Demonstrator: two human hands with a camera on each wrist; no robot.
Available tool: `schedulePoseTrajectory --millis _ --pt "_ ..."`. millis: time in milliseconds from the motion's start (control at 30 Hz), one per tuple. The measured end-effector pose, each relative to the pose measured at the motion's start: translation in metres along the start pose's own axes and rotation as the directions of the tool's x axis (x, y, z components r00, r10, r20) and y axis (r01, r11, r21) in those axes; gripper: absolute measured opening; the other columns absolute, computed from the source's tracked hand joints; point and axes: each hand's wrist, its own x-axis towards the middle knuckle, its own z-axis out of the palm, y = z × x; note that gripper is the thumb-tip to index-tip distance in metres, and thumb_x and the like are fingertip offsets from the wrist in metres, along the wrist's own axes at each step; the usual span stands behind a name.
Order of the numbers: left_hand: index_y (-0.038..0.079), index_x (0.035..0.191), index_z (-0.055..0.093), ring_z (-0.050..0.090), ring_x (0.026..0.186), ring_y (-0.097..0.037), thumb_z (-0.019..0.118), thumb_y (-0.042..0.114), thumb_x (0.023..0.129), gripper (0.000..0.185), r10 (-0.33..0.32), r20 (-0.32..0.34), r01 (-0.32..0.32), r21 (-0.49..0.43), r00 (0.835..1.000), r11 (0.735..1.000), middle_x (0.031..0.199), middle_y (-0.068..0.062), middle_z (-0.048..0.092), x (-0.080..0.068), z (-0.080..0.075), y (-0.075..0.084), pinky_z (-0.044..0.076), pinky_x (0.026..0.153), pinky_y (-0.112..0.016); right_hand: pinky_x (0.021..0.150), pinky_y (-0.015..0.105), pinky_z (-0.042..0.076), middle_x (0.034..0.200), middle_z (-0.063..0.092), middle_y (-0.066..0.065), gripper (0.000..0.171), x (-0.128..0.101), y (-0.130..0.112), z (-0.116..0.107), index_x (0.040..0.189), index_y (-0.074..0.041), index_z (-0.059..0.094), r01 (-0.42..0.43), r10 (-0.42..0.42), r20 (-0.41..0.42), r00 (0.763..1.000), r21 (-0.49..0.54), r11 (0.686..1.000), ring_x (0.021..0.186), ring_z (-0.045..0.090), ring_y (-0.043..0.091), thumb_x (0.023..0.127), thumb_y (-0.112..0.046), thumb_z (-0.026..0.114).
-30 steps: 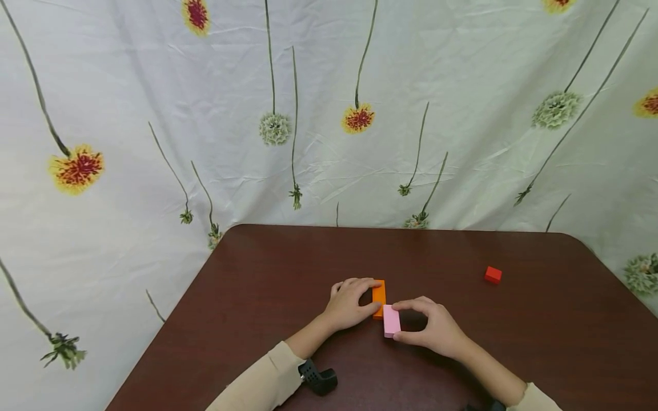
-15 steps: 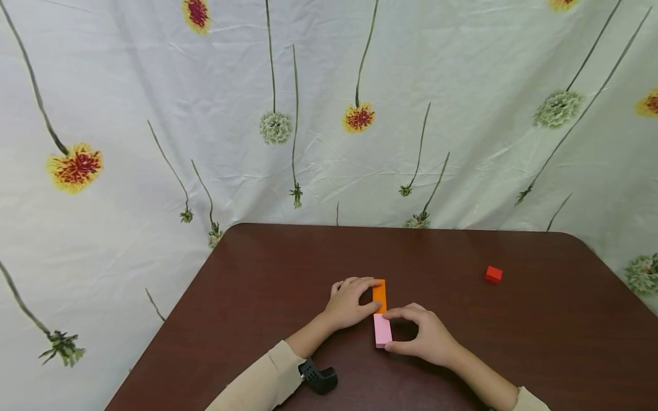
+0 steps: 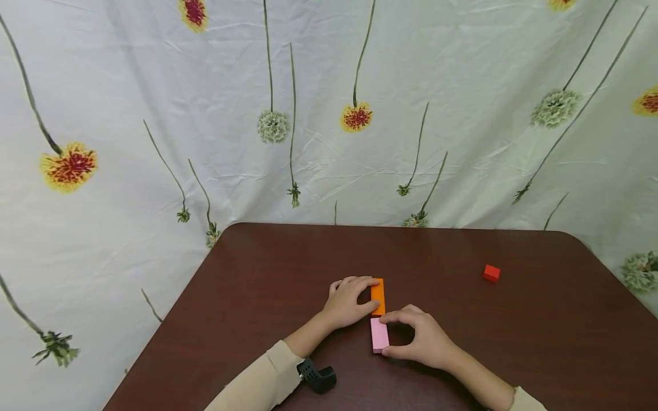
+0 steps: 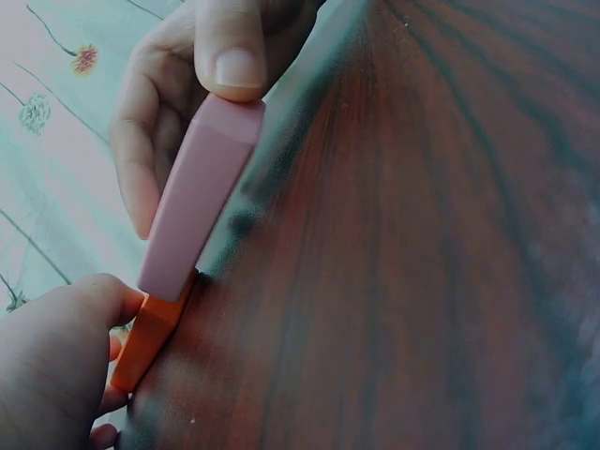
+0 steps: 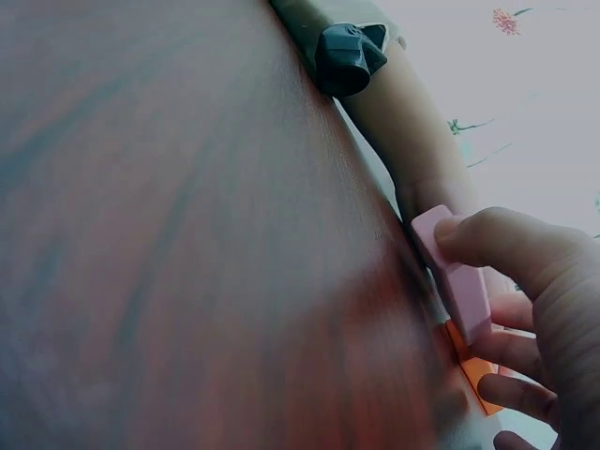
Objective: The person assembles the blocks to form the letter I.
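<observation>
In the head view an orange block [image 3: 377,297] lies on the dark table, pinched lengthwise by my left hand [image 3: 346,302] with thumb near one end and a finger at the far end. My right hand [image 3: 424,339] pinches a pink block [image 3: 380,335] by its two ends, thumb at the near end. The pink block sits in line with the orange one, just nearer to me. From the left wrist, the pink block [image 4: 202,192] stands before the orange block [image 4: 145,342] and hides part of it. Both blocks also show in the right wrist view.
A small red block [image 3: 492,273] lies at the far right of the brown wooden table [image 3: 288,257]. Behind the table's far edge hangs a white cloth [image 3: 226,85] printed with flowers. A black wrist camera [image 3: 317,378] is strapped on the left sleeve.
The pink block has moved left and toward me with my right hand, from beside the orange block's near end to in line with it. My left hand has stayed in place.
</observation>
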Motion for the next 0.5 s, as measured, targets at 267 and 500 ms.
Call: schedulePoseTrajectory --millis 267,500 --pt "0.026 0.130 0.053 0.038 0.123 -0.024 0.053 0.045 0.088 0.046 0.007 -0.003 -0.007 0.011 1.000 1.000 0.134 0.005 0.048 0.0000 0.0002 -0.0006 0.021 0.094 -0.054 0.077 0.029 0.045 0.098 0.057 -0.019 0.049 -0.0009 0.0006 0.0018 0.109 -0.026 0.067 0.010 -0.010 0.007 1.000 -0.047 0.999 0.089 0.051 0.005 0.066 -0.047 0.079" --pt "0.026 0.130 0.052 0.038 0.123 -0.023 0.054 0.044 0.088 0.046 0.004 0.003 -0.004 0.002 1.000 1.000 0.135 0.004 0.048 -0.0004 -0.0009 0.0004 0.021 0.094 -0.054 0.078 0.029 0.045 0.101 0.061 -0.018 0.048 -0.0009 0.0009 0.0041 0.107 -0.022 0.067 0.087 -0.088 -0.007 0.996 -0.112 0.990 0.091 0.050 0.004 0.067 -0.046 0.079"
